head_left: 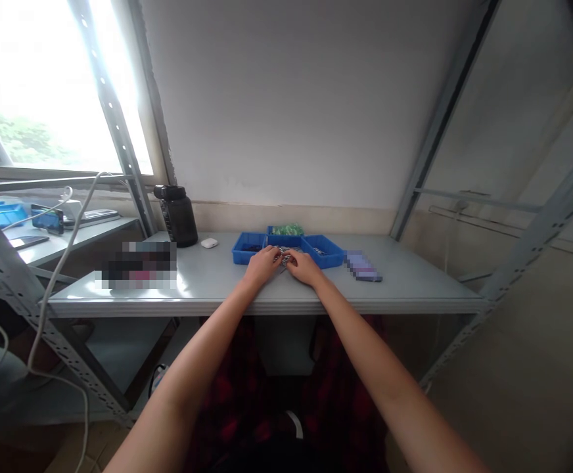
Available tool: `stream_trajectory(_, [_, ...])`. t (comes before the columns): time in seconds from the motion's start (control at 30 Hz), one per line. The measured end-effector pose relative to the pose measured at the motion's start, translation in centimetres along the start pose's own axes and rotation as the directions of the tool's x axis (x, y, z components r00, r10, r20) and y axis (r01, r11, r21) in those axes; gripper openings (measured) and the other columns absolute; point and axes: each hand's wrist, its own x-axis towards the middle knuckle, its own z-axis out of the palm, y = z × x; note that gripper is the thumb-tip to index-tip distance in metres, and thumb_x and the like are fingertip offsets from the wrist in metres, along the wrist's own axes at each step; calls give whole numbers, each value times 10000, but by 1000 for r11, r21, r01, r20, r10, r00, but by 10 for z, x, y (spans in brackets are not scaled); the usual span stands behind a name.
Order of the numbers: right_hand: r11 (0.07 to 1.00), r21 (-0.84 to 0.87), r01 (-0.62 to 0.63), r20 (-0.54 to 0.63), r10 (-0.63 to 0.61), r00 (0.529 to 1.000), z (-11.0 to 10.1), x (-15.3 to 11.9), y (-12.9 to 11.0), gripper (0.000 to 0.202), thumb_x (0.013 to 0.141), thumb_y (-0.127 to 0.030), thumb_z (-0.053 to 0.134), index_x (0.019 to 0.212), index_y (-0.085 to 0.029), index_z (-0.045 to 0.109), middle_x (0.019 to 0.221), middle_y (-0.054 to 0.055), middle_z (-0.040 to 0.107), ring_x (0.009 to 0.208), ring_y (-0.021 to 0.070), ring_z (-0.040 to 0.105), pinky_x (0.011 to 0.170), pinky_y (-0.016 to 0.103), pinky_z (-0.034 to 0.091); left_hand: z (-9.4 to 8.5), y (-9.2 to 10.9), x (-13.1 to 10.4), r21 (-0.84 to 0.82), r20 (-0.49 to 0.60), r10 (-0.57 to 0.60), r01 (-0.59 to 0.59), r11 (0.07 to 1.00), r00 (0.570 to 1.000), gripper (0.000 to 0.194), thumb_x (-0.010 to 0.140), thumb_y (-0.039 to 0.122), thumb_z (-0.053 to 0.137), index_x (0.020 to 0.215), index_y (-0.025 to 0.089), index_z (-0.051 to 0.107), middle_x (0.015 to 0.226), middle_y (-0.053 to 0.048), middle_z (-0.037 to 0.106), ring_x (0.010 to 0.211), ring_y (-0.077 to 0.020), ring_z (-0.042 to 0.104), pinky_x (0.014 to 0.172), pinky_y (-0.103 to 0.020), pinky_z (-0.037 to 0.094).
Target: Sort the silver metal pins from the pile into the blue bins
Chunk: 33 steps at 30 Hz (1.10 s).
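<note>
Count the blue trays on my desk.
4: a left tray, a right tray, a middle tray between them, partly hidden, and a back tray with green contents.

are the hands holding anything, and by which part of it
The left hand and right hand meet at small silvery metal pieces, seemingly pinched; which part is gripped is too small to tell.
</note>
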Motion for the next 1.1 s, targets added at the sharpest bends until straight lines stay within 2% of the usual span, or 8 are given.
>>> stream_trajectory(0.23, [1000,13,-17,-4,17,1000,-1,0,0,260,839,-195,480,1040,-231,642,770,12,681,733,175,608,686,269,409,1,0,0,10,8,0,0,1000,1000,238,925,383,478,908,209,640,946,-54,630,848,-190,602,622,-258,380])
stream_trajectory(0.47, [998,62,-32,22,31,999,1,0,2,262,818,-190,514,1047,-224,638,761,4,683,725,163,611,689,263,417,-1,1,-1,17,15,-3,2,1000,1000,252,935,383,458,916,203,633,965,-59,631,857,-189,606,627,-257,384])
stream_trajectory(0.63, [993,110,-43,12,42,999,-2,-1,-2,215,862,-314,527,1026,-221,631,724,-7,669,685,149,595,643,252,397,-2,1,0,25,46,-5,4,1000,999,215,924,355,483,951,207,637,988,-50,635,887,-190,613,638,-252,398])
stream_trajectory(0.8, [992,117,-45,6,45,999,-4,-1,-4,282,878,-455,522,964,-216,645,686,-9,650,656,142,583,615,246,378,-1,0,0,39,57,13,-16,999,998,149,894,306,531,950,211,631,1000,-41,636,897,-196,617,630,-255,395])
stream_trajectory(0.97, [994,65,-87,-17,88,996,-6,-1,-7,315,873,-501,515,862,-219,653,679,-4,648,658,150,580,605,252,352,-3,3,-1,38,78,23,-26,999,997,148,893,305,527,918,206,634,986,-43,638,892,-195,618,631,-256,401])
stream_trajectory(1.1, [995,7,-103,-56,103,993,-6,-1,-9,323,886,-480,492,774,-214,635,674,3,639,645,150,558,592,257,326,-4,4,-1,35,83,32,-35,999,996,176,908,309,497,894,203,636,981,-44,640,891,-191,619,624,-256,399])
